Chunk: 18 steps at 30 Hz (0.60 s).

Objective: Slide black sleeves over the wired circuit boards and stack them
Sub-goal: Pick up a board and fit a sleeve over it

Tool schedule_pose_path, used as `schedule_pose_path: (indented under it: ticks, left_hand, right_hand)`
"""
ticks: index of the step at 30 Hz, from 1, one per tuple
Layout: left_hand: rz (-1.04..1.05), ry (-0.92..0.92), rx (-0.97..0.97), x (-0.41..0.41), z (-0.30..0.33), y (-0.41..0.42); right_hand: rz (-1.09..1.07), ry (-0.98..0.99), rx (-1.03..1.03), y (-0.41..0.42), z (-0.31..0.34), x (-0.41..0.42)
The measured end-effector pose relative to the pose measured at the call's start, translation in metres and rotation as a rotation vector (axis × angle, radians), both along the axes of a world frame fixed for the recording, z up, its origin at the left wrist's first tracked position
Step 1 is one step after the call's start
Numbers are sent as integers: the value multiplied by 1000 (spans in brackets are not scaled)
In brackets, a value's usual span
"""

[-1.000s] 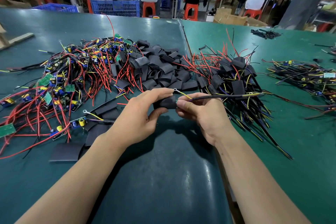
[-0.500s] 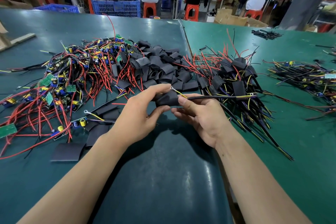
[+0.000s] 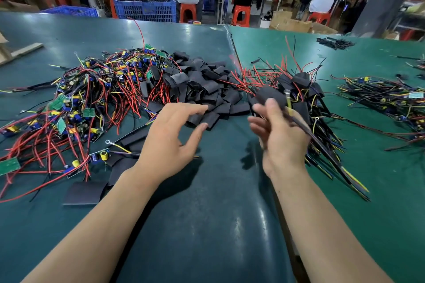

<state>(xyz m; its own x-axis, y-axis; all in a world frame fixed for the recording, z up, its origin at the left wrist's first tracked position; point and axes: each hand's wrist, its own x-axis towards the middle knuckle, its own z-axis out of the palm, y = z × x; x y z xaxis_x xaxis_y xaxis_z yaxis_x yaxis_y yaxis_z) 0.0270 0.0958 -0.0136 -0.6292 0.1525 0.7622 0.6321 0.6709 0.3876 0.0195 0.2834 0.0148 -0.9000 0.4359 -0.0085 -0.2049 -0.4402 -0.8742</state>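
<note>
Holding a sleeved board point(image 3: 271, 96) in the right hand point(image 3: 279, 135) (blurred), raised near the right-hand stack point(image 3: 305, 99); hovering the left hand point(image 3: 171, 138), fingers spread, near the loose sleeves point(image 3: 202, 89).

There is just one camera, and it sits on my head. It looks forward and down over the worktop point(image 3: 207, 225). It is close, so my two arms reach up from the bottom edge and my hands show in the middle, the left hand point(image 3: 170, 138) and the right hand point(image 3: 279, 135). The view is very wide and bends straight lines near the edges. At the top it sees far across the room to people on stools point(image 3: 188, 10).
</note>
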Motion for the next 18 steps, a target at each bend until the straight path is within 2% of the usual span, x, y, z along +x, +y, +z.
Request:
schedule_pose_path:
  ticks: [3,7,11,18]
  left_hand:
    - [-14,-33,2,1,0,1]
    - [-8,-47,23,0,0,0]
    - [-7,-47,15,0,0,-2]
    - [90,-79,-48,-5,0,-11]
  right_hand:
    - [-103,-73,-304,16,3,-1]
    - [-76,-197,-465,25,0,-1]
    - [42,-266,-542,26,-4,0]
    - [91,-308,-461,23,-1,0]
